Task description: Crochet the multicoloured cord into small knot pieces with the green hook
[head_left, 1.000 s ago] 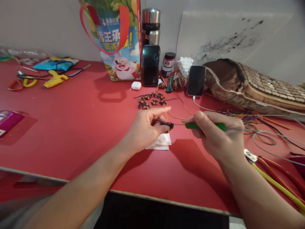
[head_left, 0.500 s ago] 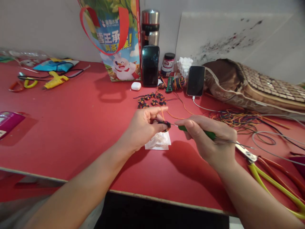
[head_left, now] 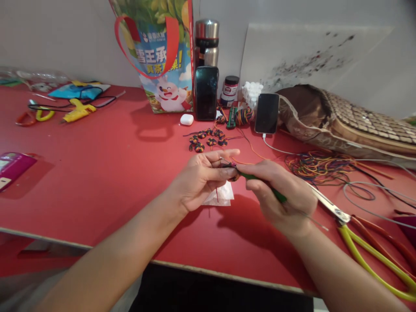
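Note:
My left hand (head_left: 195, 177) pinches a small dark multicoloured crocheted piece (head_left: 234, 174) between thumb and fingers, with its index finger stretched out to the right. A thin strand of yarn hangs below that hand. My right hand (head_left: 289, 186) is wrapped round the green handle of a crochet hook (head_left: 279, 195). The hook's thin metal tip reaches the piece and shows past it, near the left fingers. Just beyond the hands lie several small round crocheted pieces (head_left: 199, 147) in black, orange and purple. Below the left fingers is a white paper packet (head_left: 225, 197).
Large scissors (head_left: 342, 215) with yellow and red handles lie right of my right hand, near tangled yarn (head_left: 315, 167). Behind stand a phone (head_left: 206, 93), a charging phone (head_left: 266, 113), a flask (head_left: 207, 32) and a printed bag (head_left: 162, 56). A yellow glue gun (head_left: 78, 110) lies at left.
My right hand has moved left, bringing the crochet hook's handle up against the piece, its tip now showing through on the left side. My left hand has turned slightly.

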`<state>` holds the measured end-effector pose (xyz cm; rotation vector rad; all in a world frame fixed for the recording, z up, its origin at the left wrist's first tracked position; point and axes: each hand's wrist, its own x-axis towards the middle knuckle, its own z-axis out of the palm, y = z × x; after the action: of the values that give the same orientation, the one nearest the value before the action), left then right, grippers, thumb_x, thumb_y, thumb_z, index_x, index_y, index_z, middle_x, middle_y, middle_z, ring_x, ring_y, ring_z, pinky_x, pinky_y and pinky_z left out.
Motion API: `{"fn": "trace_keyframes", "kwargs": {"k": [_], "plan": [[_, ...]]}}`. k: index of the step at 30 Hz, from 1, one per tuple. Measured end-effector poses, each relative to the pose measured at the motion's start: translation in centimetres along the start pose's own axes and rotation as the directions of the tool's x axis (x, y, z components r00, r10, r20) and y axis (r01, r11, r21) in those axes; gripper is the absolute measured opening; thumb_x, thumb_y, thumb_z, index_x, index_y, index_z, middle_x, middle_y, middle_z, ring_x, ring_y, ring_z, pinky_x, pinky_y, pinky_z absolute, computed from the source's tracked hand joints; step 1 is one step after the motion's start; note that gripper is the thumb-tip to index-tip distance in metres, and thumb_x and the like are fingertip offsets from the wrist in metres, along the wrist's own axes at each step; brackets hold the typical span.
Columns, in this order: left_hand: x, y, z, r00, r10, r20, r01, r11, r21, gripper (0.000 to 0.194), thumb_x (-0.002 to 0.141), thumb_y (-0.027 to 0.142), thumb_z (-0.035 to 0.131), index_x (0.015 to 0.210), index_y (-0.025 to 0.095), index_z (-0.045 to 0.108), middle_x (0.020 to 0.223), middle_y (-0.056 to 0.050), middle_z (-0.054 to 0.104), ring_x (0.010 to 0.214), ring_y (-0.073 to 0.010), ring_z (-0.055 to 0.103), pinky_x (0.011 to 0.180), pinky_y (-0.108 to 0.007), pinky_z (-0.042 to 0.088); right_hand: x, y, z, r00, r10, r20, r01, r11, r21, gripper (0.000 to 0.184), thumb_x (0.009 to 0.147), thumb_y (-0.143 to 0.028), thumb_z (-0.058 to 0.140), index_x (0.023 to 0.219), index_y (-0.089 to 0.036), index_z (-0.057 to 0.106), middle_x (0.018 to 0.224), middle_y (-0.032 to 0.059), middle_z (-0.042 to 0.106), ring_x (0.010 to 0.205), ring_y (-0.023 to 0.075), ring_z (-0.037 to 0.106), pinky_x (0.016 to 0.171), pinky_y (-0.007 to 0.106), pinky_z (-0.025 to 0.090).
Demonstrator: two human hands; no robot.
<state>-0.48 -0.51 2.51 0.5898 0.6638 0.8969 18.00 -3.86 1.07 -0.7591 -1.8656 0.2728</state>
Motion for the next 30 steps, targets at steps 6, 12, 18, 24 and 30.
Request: {"fn": "trace_keyframes", "kwargs": {"k": [6, 12, 18, 24, 30], "plan": [[-0.2, -0.4, 0.8, 0.991, 0.095, -0.091, -0.096, 0.995, -0.002, 0.044, 0.06, 0.005, 0.094, 0.101, 0.016, 0.083, 0.072, 0.003, 0.068, 0.065, -0.0076, 0.062, 0.064, -0.021, 0.048, -0.4, 1.2, 0.6, 0.949, -0.298, 0.101, 0.314, 0.867, -0.386, 0.035, 0.105, -0.028, 0.063, 0.139, -0.022, 0.066, 0.082, 0.0063, 0.074, 0.07, 0.0206, 0.068, 0.066, 0.032, 0.055], [-0.1, -0.6, 0.8, 0.924, 0.365, -0.112, -0.333, 0.914, 0.229, 0.043, 0.065, 0.011, 0.09, 0.107, 0.019, 0.083, 0.075, 0.004, 0.068, 0.073, -0.0102, 0.064, 0.073, -0.025, 0.051, -0.2, 0.8, 1.5, 0.943, -0.313, 0.109, 0.322, 0.789, -0.523, 0.03, 0.106, -0.028, 0.061, 0.135, -0.019, 0.064, 0.08, 0.0067, 0.076, 0.067, 0.0207, 0.068, 0.066, 0.033, 0.055], [-0.4, -0.2, 0.8, 0.923, 0.38, -0.056, -0.332, 0.864, 0.379, 0.046, 0.072, 0.011, 0.085, 0.118, 0.016, 0.081, 0.071, 0.006, 0.065, 0.068, -0.0088, 0.06, 0.077, -0.026, 0.052, -0.1, -0.3, 1.2, 0.983, -0.18, -0.025, 0.16, 0.921, -0.355, 0.023, 0.106, -0.024, 0.062, 0.127, -0.02, 0.07, 0.086, 0.0077, 0.08, 0.069, 0.0193, 0.073, 0.065, 0.03, 0.057], [-0.4, -0.3, 0.7, 0.912, 0.406, -0.059, -0.334, 0.817, 0.469, 0.041, 0.077, 0.01, 0.08, 0.117, 0.016, 0.082, 0.074, 0.004, 0.067, 0.071, -0.011, 0.062, 0.077, -0.028, 0.052, 0.2, -0.9, 0.3, 0.999, 0.001, -0.048, -0.011, 0.979, -0.204, 0.016, 0.102, -0.019, 0.064, 0.108, -0.026, 0.078, 0.082, 0.0068, 0.08, 0.064, 0.0196, 0.072, 0.058, 0.032, 0.054], [-0.1, -0.3, 0.5, 0.914, 0.402, -0.052, -0.32, 0.795, 0.515, 0.043, 0.079, 0.009, 0.078, 0.121, 0.013, 0.08, 0.074, 0.003, 0.067, 0.07, -0.0098, 0.062, 0.072, -0.025, 0.05, 0.6, -1.1, -0.8, 0.988, 0.141, -0.068, -0.147, 0.983, -0.109, 0.02, 0.103, -0.019, 0.063, 0.094, -0.027, 0.079, 0.068, 0.0022, 0.072, 0.056, 0.0164, 0.064, 0.052, 0.03, 0.048]]}}
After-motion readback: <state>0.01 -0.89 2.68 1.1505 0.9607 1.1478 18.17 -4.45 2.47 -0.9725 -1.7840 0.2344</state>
